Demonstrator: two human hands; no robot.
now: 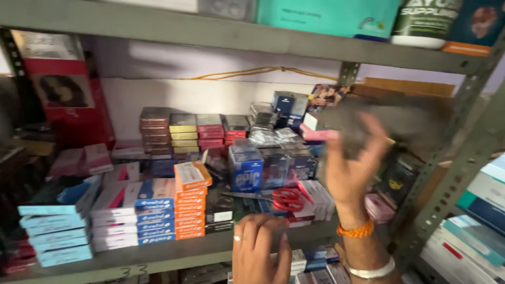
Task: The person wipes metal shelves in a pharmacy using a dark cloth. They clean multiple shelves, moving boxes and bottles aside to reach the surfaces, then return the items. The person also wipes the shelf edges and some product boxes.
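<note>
My right hand (351,171), with an orange thread band and a silver bangle at the wrist, is raised in front of the right end of the metal shelf (158,255). It grips a blurred grey cloth (400,123) that hangs over the boxes there. My left hand (260,251), with a ring on one finger, rests with curled fingers at the shelf's front edge and holds nothing. Red-handled scissors (286,200) lie on boxes just above the left hand. Blue boxes (246,168) stand left of the right hand.
Stacks of small flat boxes (158,213) in blue, orange and white fill the shelf's left half. Red and yellow packs (184,131) stand at the back wall. A slotted metal upright (452,173) slants at the right. More boxes (473,236) lie beyond it.
</note>
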